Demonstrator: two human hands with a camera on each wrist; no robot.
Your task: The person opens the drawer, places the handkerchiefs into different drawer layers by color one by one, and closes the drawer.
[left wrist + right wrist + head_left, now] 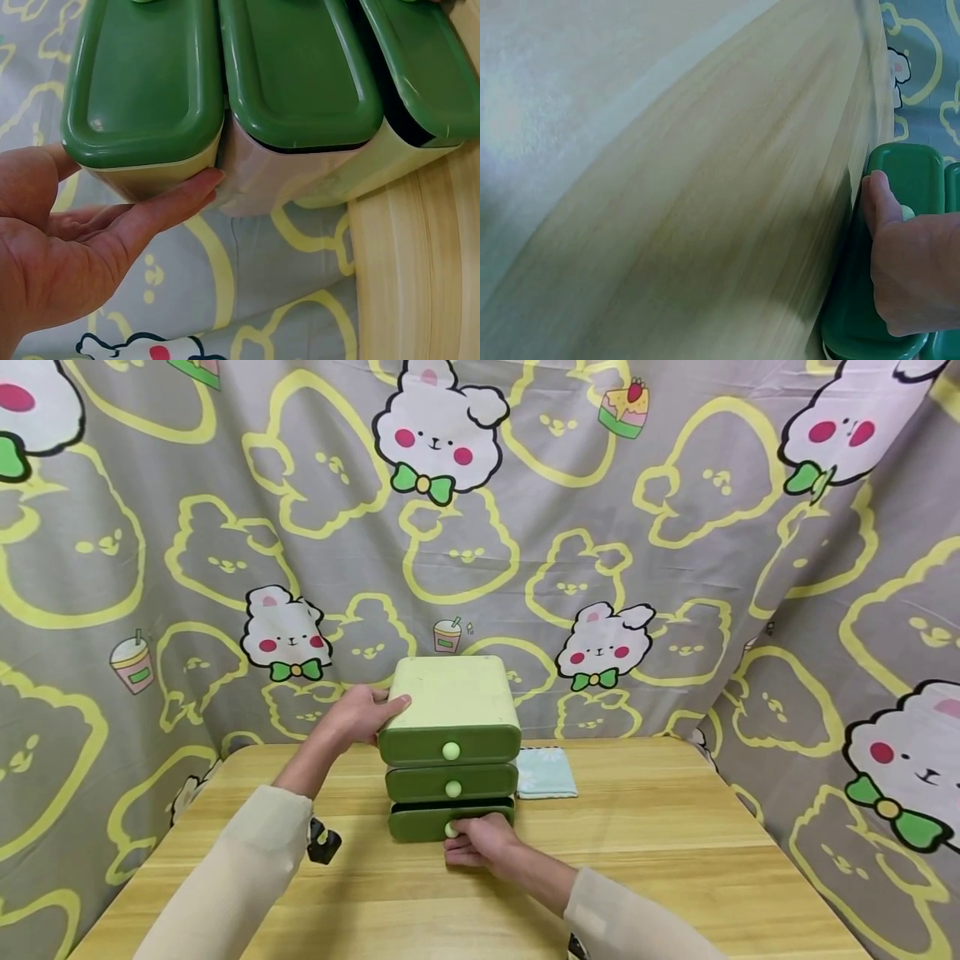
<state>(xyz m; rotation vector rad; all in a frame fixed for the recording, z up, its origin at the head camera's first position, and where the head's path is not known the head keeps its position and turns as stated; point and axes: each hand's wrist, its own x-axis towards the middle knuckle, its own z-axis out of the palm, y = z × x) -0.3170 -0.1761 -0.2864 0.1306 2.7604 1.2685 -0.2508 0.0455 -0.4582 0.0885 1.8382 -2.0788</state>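
A small green chest of three stacked drawers point(450, 727) stands on the wooden table point(660, 852), each drawer with a pale round knob. My left hand point(360, 714) rests flat against the chest's upper left side, fingers straight along the top edge point(161, 210). My right hand point(476, 843) is at the bottom drawer point(420, 822), fingers curled round its knob point(452, 829); the wrist view shows the thumb point(877, 199) pressed on the drawer front point(900, 172). The bottom drawer stands slightly out, with a dark gap above it.
A folded light-blue cloth point(546, 772) lies right of the chest. A small black object point(324, 842) sits by my left sleeve. A cartoon-rabbit curtain point(675, 543) encloses the table at the back and both sides.
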